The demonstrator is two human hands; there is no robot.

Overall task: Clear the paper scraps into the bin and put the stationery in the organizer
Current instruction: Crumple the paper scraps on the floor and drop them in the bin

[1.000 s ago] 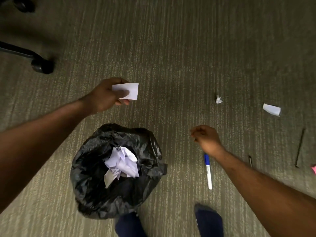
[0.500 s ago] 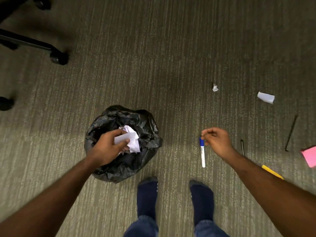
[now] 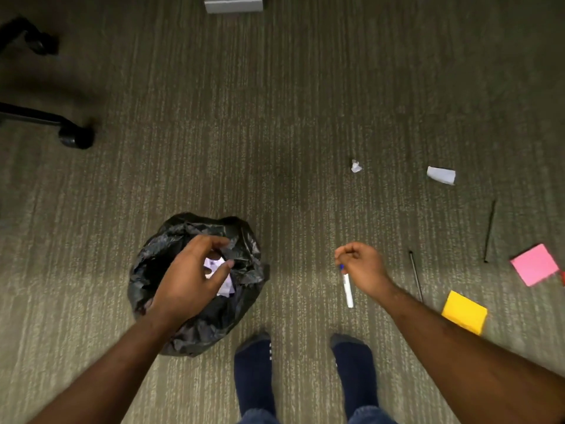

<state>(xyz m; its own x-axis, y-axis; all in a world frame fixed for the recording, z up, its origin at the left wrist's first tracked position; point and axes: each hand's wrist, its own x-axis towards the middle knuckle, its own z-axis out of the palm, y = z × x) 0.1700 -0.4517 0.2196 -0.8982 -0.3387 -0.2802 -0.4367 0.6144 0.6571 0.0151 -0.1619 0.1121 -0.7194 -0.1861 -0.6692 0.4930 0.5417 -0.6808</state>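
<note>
My left hand (image 3: 189,280) hovers over the black-lined bin (image 3: 183,234) with its fingers spread and nothing in them. White paper (image 3: 224,287) lies inside the bin just under the fingers. My right hand (image 3: 360,267) is loosely curled and empty, above a white marker with a blue cap (image 3: 348,292) that lies on the carpet. A small crumpled scrap (image 3: 356,166) and a larger white scrap (image 3: 441,175) lie further out on the right.
On the carpet at right are a thin black pen (image 3: 415,275), a longer black stick (image 3: 489,231), a pink sticky pad (image 3: 534,264) and a yellow pad (image 3: 464,312). Chair legs with castors (image 3: 73,136) stand far left. A grey box (image 3: 234,4) sits at the top edge.
My left hand carried the white paper down from above the bin into it and let go; its fingers are now spread. My right hand stayed over the marker.
</note>
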